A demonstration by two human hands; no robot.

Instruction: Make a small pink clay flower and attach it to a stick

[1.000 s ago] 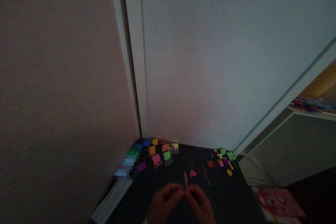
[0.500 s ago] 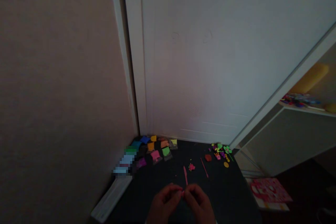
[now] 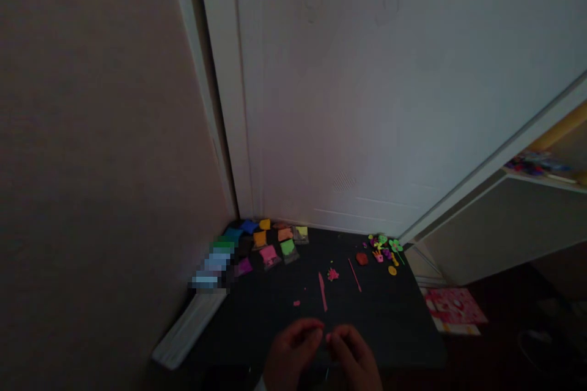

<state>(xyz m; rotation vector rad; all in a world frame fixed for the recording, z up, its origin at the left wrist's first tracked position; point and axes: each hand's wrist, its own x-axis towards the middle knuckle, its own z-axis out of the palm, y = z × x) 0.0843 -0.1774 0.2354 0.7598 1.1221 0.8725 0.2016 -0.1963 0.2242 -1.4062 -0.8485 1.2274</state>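
My left hand (image 3: 293, 354) is closed in a pinch above the near part of the dark table; anything in it is too small to make out. Just to its right, my right hand (image 3: 355, 357) pinches a small pink piece of clay (image 3: 328, 337). A narrow gap separates the two sets of fingertips. Beyond them lie a pink plastic clay knife (image 3: 323, 292), a small pink clay lump (image 3: 296, 303), a spiky pink clay piece with light dots (image 3: 332, 274) and a thin pink stick tool (image 3: 354, 275).
Several coloured clay packets, including a pink one (image 3: 268, 255) and a green one (image 3: 288, 248), lie at the back left. A red clay lump (image 3: 362, 259) and a green clay flower (image 3: 395, 247) sit at right. A long white box (image 3: 190, 327) lines the left edge.
My fingertips, together around a pink bit before, have come slightly apart. The view has tilted down, bringing the table higher and uncovering the small pink lump and the whole knife.
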